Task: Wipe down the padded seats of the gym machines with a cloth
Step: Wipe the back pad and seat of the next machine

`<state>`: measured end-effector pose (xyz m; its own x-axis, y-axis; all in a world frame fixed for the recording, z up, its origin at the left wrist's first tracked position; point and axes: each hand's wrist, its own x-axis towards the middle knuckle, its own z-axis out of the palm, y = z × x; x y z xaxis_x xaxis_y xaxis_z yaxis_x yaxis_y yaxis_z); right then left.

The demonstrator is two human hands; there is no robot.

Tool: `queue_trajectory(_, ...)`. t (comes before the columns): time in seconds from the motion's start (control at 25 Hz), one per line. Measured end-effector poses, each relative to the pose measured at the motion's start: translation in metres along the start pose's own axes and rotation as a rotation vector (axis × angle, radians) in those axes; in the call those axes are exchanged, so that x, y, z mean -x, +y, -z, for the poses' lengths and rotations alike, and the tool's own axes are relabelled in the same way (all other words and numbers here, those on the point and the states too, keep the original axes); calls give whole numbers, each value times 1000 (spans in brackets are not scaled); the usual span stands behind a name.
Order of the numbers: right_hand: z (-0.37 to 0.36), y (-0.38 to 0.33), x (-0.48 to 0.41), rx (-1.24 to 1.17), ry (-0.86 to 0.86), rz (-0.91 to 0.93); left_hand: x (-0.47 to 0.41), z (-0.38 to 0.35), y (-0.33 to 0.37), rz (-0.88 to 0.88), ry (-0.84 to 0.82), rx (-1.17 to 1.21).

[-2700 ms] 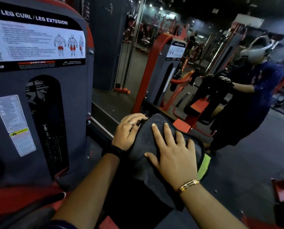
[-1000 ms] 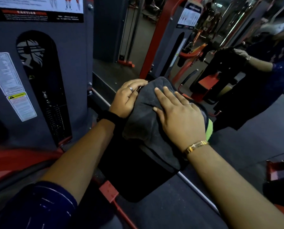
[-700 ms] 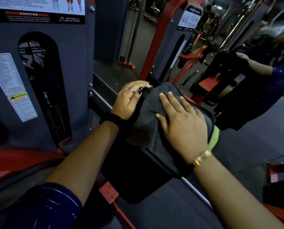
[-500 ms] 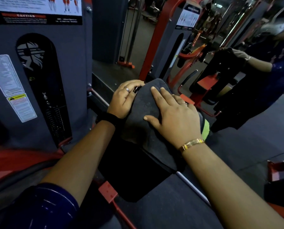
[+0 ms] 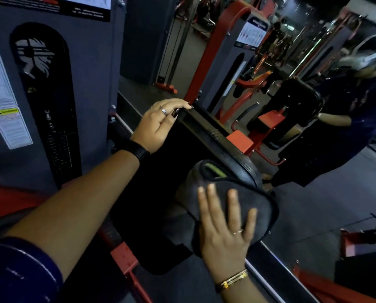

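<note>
Since the cloth (image 5: 259,204) has dropped from the seat pad's (image 5: 206,130) top edge to its lower right edge, under the spread, flat-pressing right hand (image 5: 224,228), with the left hand (image 5: 158,125) hooked over the top corner, the upper part appears wiped.

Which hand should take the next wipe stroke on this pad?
Right. The right hand lies flat on the cloth, pressing it to the black pad, so it can just slide on. The left hand holds no cloth; its fingers curl over the pad's top corner, likely steadying it.
</note>
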<state>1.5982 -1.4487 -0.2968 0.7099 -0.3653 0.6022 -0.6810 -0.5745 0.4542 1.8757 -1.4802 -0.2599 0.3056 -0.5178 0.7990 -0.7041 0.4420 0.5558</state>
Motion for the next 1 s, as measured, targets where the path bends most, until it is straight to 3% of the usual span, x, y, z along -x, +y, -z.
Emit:
queue_trajectory(0.24,-13,-51,6,-6,-211,250,1,-5,-4,-16,30,6)
queue_trajectory(0.48,16,-25,-46,74,-57,-45,1,0,2,-29,22,37)
queue_trajectory(0.72,-2,-49,-39,35,-135,240,2,-2,-4,-62,61,25)
queue_trajectory(1.0,18,-36,-78,21,-20,-37,69,-6,-39,200,148,136)
